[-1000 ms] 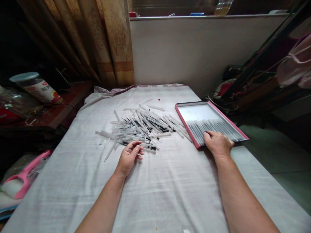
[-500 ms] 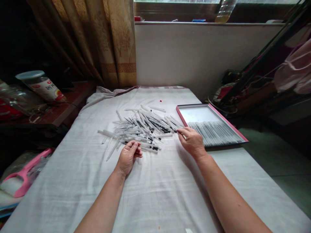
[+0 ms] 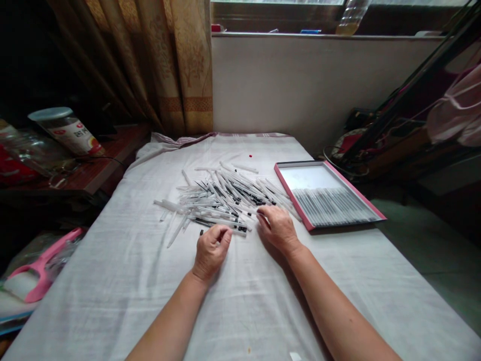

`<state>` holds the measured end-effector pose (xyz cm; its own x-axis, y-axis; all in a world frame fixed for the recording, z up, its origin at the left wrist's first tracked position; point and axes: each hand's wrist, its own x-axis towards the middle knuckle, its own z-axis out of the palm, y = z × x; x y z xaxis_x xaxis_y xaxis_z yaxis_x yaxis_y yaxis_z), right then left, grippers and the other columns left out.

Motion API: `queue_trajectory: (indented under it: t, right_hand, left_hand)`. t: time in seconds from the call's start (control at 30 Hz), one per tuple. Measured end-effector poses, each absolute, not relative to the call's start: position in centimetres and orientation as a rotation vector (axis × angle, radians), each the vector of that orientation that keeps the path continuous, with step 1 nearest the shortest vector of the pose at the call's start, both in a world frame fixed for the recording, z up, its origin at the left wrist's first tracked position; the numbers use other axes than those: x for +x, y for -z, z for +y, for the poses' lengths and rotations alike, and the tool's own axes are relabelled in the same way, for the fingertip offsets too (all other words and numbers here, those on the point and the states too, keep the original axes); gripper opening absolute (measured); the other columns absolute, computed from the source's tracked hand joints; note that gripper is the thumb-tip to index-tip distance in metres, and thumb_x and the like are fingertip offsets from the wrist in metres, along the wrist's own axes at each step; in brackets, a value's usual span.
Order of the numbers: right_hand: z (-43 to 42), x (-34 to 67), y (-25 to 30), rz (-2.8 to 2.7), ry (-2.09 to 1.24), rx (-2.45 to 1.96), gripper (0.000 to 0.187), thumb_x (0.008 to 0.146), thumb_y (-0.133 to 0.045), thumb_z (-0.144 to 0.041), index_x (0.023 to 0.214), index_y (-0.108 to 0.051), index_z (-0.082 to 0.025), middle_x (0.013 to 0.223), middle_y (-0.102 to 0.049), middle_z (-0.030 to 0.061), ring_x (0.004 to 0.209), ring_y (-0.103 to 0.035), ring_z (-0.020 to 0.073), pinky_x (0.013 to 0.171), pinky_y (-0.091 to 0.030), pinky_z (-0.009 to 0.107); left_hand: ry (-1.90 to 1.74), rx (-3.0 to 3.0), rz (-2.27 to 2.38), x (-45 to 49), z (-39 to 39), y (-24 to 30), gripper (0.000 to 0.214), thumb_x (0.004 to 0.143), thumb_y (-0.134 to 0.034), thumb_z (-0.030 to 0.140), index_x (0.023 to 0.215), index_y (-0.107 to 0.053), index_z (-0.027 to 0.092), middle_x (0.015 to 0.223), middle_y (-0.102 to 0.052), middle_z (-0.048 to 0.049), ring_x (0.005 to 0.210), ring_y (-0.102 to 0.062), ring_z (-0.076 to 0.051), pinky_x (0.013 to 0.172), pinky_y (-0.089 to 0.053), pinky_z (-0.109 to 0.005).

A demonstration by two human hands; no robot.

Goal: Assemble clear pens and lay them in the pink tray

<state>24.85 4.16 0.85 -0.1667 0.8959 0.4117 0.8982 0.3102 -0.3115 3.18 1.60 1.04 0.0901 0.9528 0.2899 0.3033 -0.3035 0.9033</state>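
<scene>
A loose pile of clear plastic pens [image 3: 221,198] with black tips lies on the white cloth [image 3: 240,291] in the middle. My left hand [image 3: 211,251] rests at the pile's near edge, fingers curled in a pinch on one pen that sticks out to the left. My right hand [image 3: 277,228] lies knuckles-up on the pile's near right side, its fingers bent over the pens; what they hold is hidden. To the right sits a pink-rimmed flat tray [image 3: 291,190] with a neat row of pens [image 3: 332,206] laid in its near half.
A small red bit [image 3: 250,156] lies on the cloth beyond the pile. A dark wooden side table [image 3: 93,173] with a lidded jar [image 3: 69,131] stands to the left. A pink tool [image 3: 41,268] lies low at the left. Curtain and white wall are behind, clutter at right.
My right hand left the tray and came left to the pile's near right edge. My left hand shifted slightly right and closed on a pen.
</scene>
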Motion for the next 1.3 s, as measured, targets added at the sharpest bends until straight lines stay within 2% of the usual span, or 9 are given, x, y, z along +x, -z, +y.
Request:
queue_trajectory:
  t: [0.1, 0.2, 0.3, 0.43, 0.6, 0.83, 0.97, 1.1, 1.3]
  right_hand:
    - [2.8, 23.0, -1.5, -2.022, -0.126, -1.342, 0.017, 0.093, -0.050, -0.026, 0.092, -0.066, -0.019, 0.089, -0.071, 0.0087, 0.084, -0.062, 0.0218, 0.080, -0.044, 0.034]
    - [2.1, 21.5, -2.4, -1.920, -0.318, -1.162, 0.016, 0.092, -0.051, -0.026, 0.090, -0.066, -0.020, 0.084, -0.070, 0.0068, 0.081, -0.063, 0.0194, 0.078, -0.047, 0.032]
    - [2.4, 21.3, -3.2, -1.812, -0.529, -1.106, 0.016, 0.091, -0.053, -0.030, 0.090, -0.067, -0.021, 0.085, -0.071, 0.0054, 0.080, -0.064, 0.0178, 0.077, -0.050, 0.031]
    - [4.7, 22.9, -2.7, -1.604, -0.727, -1.218, 0.029, 0.089, -0.053, -0.040, 0.102, -0.066, -0.018, 0.085, -0.071, 0.0055, 0.075, -0.065, 0.0172, 0.070, -0.051, 0.029]
    - [7.8, 24.8, -0.4, -1.505, -0.331, -1.696, 0.028, 0.082, -0.056, -0.039, 0.094, -0.069, -0.017, 0.082, -0.072, 0.0070, 0.067, -0.061, 0.0184, 0.070, -0.048, 0.033]
    - [8.5, 24.2, 0.9, -1.655, -0.099, -1.893, 0.024, 0.086, -0.055, -0.036, 0.093, -0.074, -0.023, 0.093, -0.073, 0.0060, 0.079, -0.064, 0.0201, 0.065, -0.044, 0.029]
    - [8.7, 24.4, 1.1, -1.558, -0.119, -1.867, 0.024, 0.085, -0.055, -0.035, 0.091, -0.074, -0.023, 0.092, -0.074, 0.0051, 0.080, -0.065, 0.0203, 0.068, -0.045, 0.029]
    - [8.6, 24.7, 1.4, -1.448, -0.176, -1.782, 0.025, 0.083, -0.053, -0.034, 0.090, -0.073, -0.020, 0.089, -0.073, 0.0062, 0.072, -0.063, 0.0183, 0.074, -0.047, 0.030]
    - [8.1, 25.0, 1.4, -1.399, -0.112, -1.840, 0.025, 0.081, -0.052, -0.030, 0.090, -0.071, -0.018, 0.089, -0.071, 0.0078, 0.074, -0.061, 0.0199, 0.072, -0.045, 0.031]
  left_hand:
    - [-1.348, 2.148, 1.303, 3.4, 1.0, -1.3, 0.019, 0.085, -0.062, 0.030, 0.101, -0.070, 0.024, 0.105, -0.071, -0.0086, 0.106, -0.062, -0.025, 0.103, -0.039, -0.045]
    - [-1.284, 2.377, 1.380, 3.3, 0.9, -1.2, 0.032, 0.086, -0.062, 0.026, 0.118, -0.064, 0.026, 0.122, -0.066, -0.0089, 0.126, -0.050, -0.029, 0.114, -0.018, -0.054]
    - [-1.176, 2.398, 1.440, 2.8, 1.5, -0.9, 0.029, 0.090, -0.056, 0.026, 0.118, -0.064, 0.025, 0.109, -0.071, -0.0082, 0.111, -0.060, -0.026, 0.114, -0.017, -0.054]
    - [-1.191, 2.313, 1.509, 2.3, 2.0, -0.7, 0.025, 0.094, -0.047, 0.028, 0.107, -0.067, 0.021, 0.093, -0.074, -0.0083, 0.088, -0.065, -0.023, 0.099, -0.042, -0.045]
    - [-1.118, 2.301, 1.255, 3.6, 0.1, -1.0, 0.027, 0.093, -0.047, 0.026, 0.113, -0.064, 0.024, 0.097, -0.074, -0.0088, 0.086, -0.069, -0.022, 0.079, -0.053, -0.031]
    - [-0.870, 2.312, 1.210, 5.9, -1.3, -1.3, 0.025, 0.093, -0.047, 0.029, 0.109, -0.065, 0.022, 0.080, -0.073, -0.0097, 0.064, -0.068, -0.021, 0.058, -0.048, -0.028]
    - [-0.869, 2.368, 1.352, 5.2, -0.3, -1.3, 0.022, 0.091, -0.052, 0.030, 0.104, -0.068, 0.023, 0.074, -0.070, -0.0085, 0.061, -0.065, -0.019, 0.060, -0.046, -0.027]
    - [-0.854, 2.480, 1.497, 4.1, 0.8, -1.0, 0.024, 0.092, -0.051, 0.029, 0.108, -0.067, 0.021, 0.084, -0.072, -0.0104, 0.071, -0.066, -0.022, 0.066, -0.047, -0.030]
    - [-0.849, 2.693, 1.556, 1.9, 2.4, -0.5, 0.023, 0.092, -0.050, 0.024, 0.107, -0.067, 0.017, 0.096, -0.074, -0.0104, 0.104, -0.064, -0.029, 0.094, -0.045, -0.044]
